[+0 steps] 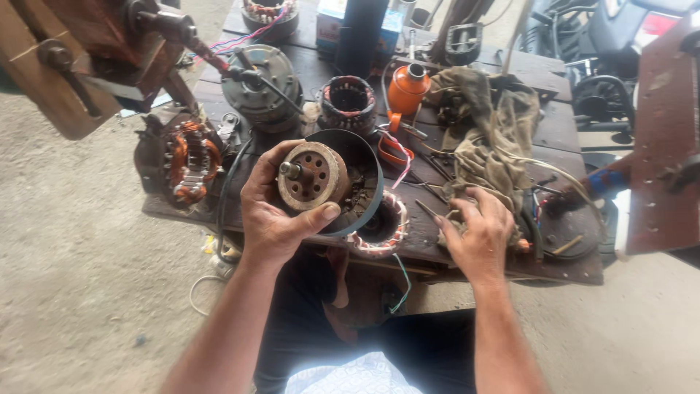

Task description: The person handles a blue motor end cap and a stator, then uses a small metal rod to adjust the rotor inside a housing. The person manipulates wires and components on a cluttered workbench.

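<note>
Above the near edge of the desk point(554, 131), a rusty motor rotor point(313, 176) sits in a dark round housing point(362, 171), held up by the left hand point(273, 211), whose grip wraps it with the thumb across the near side. Just right and below lies a wound stator point(384, 228). The right hand point(477, 232) rests further right, its grip loose and empty, fingers touching small tools beside a dirty rag point(485, 135). Farther off stands an orange oil can point(407, 90).
</note>
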